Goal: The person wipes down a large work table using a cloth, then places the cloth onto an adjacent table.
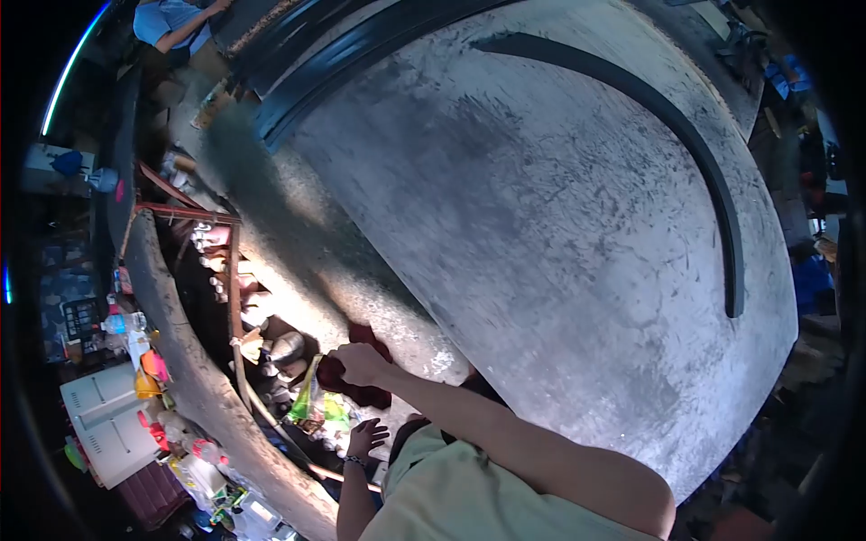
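Note:
My right hand [361, 364] is closed around a dark red, cloth-like thing [370, 397], which shows on several sides of the fist. Its exact kind I cannot make out. My right arm reaches across in front of my body, beside the near edge of a large grey tabletop [550, 243]. Lower down, my left hand [366, 438], with a bracelet at the wrist, is held out with its fingers apart and nothing in it. Close to both hands is a green and white plastic packet [332, 410] among clutter.
A long black curved strip [695, 144] lies on the grey tabletop. Several dark strips [334, 77] lie along its far left edge. A worn bench edge [203, 370] runs down the left, near bottles and a white case [104, 419]. Another person [176, 27] is at upper left.

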### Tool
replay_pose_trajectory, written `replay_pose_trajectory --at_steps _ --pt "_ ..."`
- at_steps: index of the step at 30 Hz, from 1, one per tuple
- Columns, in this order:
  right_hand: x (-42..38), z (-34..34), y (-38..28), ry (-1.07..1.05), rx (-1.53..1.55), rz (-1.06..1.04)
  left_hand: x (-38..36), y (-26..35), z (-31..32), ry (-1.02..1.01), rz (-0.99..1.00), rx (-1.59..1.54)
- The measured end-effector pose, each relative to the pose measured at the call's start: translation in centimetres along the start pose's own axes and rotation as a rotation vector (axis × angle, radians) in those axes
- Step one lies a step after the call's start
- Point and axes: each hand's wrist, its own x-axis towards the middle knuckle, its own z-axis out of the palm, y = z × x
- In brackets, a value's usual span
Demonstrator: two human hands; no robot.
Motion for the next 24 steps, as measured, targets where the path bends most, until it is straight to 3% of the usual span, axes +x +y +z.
replay_pose_trajectory --at_steps 1,2,3,4,5,7,8,9,10,12,16,17,21,22,23,24 --pt "0.7 -0.5 -0.7 0.069 0.131 0.149 0.0 0.4 -0.3 0.028 0.072 -0.102" --pt "0.9 -2.0 -0.1 0.165 0.406 0.2 0.5 -0.5 -1.3 -0.158 0.287 -0.236" --pt "1.0 -4.4 0.2 0.459 0.768 0.12 0.2 0.7 -0.8 -0.081 0.208 -0.178" --pt "0.1 -9.9 -0.5 0.578 0.825 0.296 -0.1 3.0 0.3 -0.005 0.146 -0.124" --pt "-2.4 -17.9 -2.2 0.618 0.856 0.301 0.0 3.7 0.3 0.012 0.111 -0.063" --pt "-8.7 -28.7 -2.1 0.9 0.603 0.323 1.2 4.0 -0.4 0.037 0.064 -0.021" --pt "-13.2 -32.9 -0.3 1.049 0.635 0.337 1.8 3.9 -0.6 0.052 0.047 -0.012" --pt "-17.7 -37.2 -0.2 1.27 0.404 0.402 2.1 4.1 -0.7 0.066 0.013 -0.003" --pt "-21.7 -40.5 2.3 1.567 0.412 0.204 2.1 4.5 -0.8 0.058 -0.015 0.022" --pt "-30.8 -46.3 6.8 1.572 0.126 0.289 1.6 5.2 -0.6 0.066 -0.039 0.062" --pt "-35.2 -50.6 20.9 1.33 -1.282 0.798 0.7 3.9 -1.5 0.071 -0.088 -0.037" --pt "-34.5 -51.9 22.8 1.414 -1.23 0.722 0.7 3.0 -1.7 0.077 -0.102 -0.032" --pt "-20.8 -55.4 16.6 1.058 -1.003 0.651 -0.5 1.2 -2.1 0.113 -0.193 0.011" --pt "-16.9 -55.2 19.5 1.099 -1.212 0.567 -0.3 0.6 -2.4 0.07 -0.193 0.0" --pt "-11.8 -51.4 16.2 1.133 -1.212 0.419 -0.7 0.6 -2.6 0.056 -0.165 0.03" --pt "-7.9 -47.4 13.7 0.992 -1.05 0.229 -0.9 1.3 -2.1 0.034 -0.134 0.055"
